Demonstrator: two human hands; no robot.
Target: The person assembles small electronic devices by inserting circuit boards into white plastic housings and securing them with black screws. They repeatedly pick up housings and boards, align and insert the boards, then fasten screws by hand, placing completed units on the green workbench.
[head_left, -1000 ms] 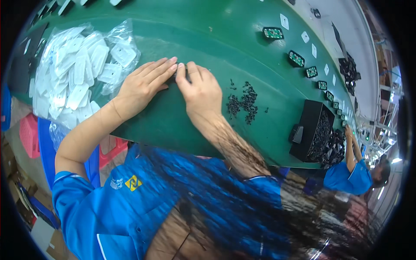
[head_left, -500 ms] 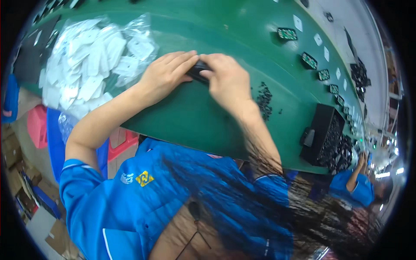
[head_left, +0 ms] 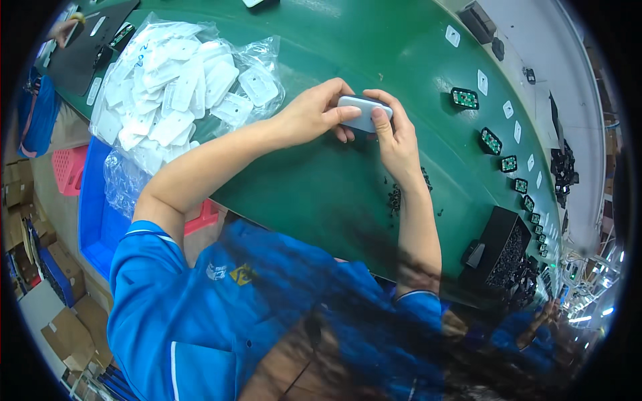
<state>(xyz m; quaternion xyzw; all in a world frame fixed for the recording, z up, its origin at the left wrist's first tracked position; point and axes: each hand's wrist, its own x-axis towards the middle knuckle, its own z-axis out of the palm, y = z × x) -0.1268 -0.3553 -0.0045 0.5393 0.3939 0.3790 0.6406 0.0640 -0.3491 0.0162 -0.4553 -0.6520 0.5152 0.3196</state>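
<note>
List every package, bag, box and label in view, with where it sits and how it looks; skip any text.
Clear plastic bag: upper left on the green belt, crumpled, full of flat white parts.
Black tray: right edge of belt, boxy, holding small dark parts.
Cardboard boxes: floor at lower left, brown.
Blue crate: below the bag, beside the belt.

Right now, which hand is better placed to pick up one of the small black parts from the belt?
Right. The right hand is directly above the small black parts; the left hand is on the far side of the grey casing both hold.
</note>
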